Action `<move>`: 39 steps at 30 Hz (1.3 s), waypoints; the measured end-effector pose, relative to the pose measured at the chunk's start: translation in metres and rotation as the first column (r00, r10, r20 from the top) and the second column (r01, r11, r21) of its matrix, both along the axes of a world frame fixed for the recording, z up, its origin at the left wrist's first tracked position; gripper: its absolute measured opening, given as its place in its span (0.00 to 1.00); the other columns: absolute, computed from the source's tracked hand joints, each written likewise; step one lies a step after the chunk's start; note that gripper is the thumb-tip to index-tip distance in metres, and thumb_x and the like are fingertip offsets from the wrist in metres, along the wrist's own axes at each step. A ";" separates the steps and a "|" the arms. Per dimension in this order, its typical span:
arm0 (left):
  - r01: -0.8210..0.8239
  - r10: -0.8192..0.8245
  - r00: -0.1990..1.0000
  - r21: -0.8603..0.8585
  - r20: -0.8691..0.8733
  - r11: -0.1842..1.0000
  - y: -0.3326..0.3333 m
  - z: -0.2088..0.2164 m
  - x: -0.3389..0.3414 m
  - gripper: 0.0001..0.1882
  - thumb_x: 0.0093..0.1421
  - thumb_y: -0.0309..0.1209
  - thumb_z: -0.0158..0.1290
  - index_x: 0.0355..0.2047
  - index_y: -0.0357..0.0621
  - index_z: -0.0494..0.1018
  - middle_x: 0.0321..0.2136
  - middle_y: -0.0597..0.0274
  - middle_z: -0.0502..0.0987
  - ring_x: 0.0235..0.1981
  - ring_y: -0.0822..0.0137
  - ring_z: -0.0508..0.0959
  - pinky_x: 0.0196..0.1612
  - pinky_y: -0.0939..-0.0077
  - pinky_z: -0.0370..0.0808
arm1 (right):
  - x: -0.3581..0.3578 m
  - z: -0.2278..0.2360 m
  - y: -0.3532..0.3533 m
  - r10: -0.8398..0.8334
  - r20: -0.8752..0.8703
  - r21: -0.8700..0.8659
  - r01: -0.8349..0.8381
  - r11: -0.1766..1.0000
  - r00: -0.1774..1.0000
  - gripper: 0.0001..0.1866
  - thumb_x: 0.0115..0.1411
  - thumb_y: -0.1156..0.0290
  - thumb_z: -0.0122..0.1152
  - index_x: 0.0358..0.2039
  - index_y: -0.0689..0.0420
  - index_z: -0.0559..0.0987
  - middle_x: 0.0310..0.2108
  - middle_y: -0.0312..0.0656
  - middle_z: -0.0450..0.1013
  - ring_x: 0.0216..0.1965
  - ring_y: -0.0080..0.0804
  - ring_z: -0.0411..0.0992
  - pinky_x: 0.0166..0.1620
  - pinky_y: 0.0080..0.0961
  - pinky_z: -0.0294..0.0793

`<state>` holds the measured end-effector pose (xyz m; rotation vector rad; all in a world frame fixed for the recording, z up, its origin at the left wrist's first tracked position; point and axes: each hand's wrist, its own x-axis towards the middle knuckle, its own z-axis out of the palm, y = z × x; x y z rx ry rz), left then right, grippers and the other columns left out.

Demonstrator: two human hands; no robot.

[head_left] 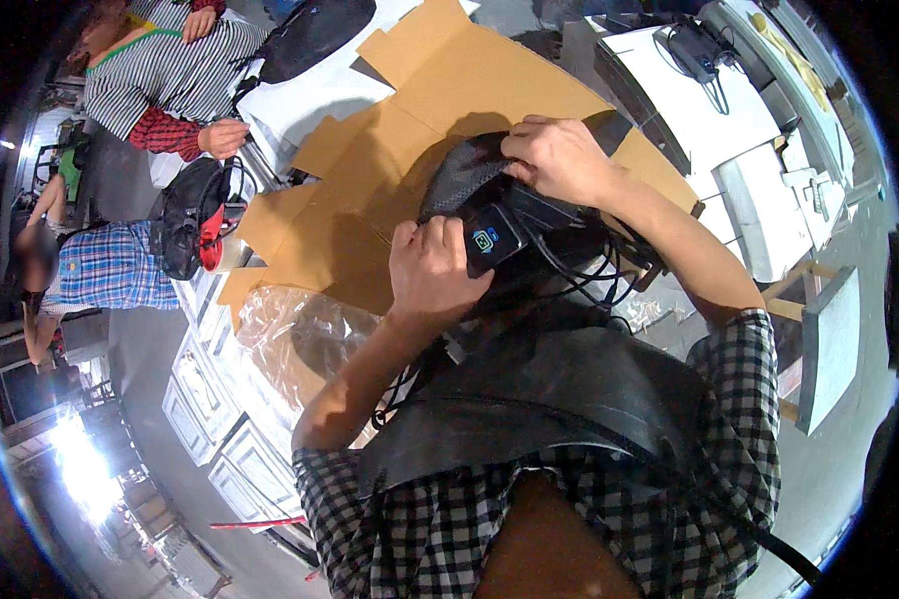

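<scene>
A black mesh-fabric item, perhaps a bag, lies in front of me on flattened brown cardboard. My right hand is closed on its upper edge, fingertips pinched on the dark fabric. Lower and to the left, my left hand has its fingers curled at the near edge of the mesh. Beside those fingers is a small black device with lit blue and green symbols on its face. Black cables loop out to its right. The fabric hides part of what lies beneath both hands.
Brown cardboard spreads beyond my hands, with clear plastic film at its left. White panels and a black adapter are at the right. Two people are on the left, one in a striped top, near a black bag.
</scene>
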<state>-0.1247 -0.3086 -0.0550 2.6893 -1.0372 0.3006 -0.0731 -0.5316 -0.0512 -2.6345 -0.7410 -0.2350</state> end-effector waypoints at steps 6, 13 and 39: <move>-0.014 0.015 1.000 -0.031 0.022 0.999 0.000 -0.001 -0.004 0.30 0.30 0.39 0.65 0.34 0.39 0.67 0.27 0.58 0.70 0.28 0.58 0.73 0.38 0.66 0.63 | 0.020 0.002 0.015 0.222 -0.159 0.038 -0.219 0.975 0.962 0.10 0.52 0.64 0.58 0.29 0.58 0.76 0.30 0.42 0.73 0.38 0.42 0.71 0.40 0.37 0.70; -0.064 0.062 0.997 -0.051 -0.038 0.997 -0.001 -0.006 -0.005 0.26 0.34 0.39 0.64 0.31 0.40 0.67 0.27 0.56 0.70 0.28 0.57 0.73 0.39 0.66 0.61 | 0.032 -0.007 0.028 0.232 -0.198 0.025 -0.232 0.972 0.952 0.10 0.53 0.64 0.57 0.25 0.58 0.76 0.26 0.45 0.72 0.35 0.45 0.71 0.37 0.39 0.68; -0.061 0.056 0.988 -0.029 -0.145 0.998 0.008 -0.009 -0.002 0.26 0.36 0.42 0.63 0.30 0.39 0.67 0.30 0.54 0.69 0.33 0.58 0.73 0.45 0.66 0.58 | 0.021 -0.012 0.036 0.043 -0.203 -0.041 -0.053 0.998 0.978 0.11 0.54 0.61 0.56 0.26 0.56 0.77 0.27 0.47 0.74 0.35 0.47 0.72 0.40 0.39 0.70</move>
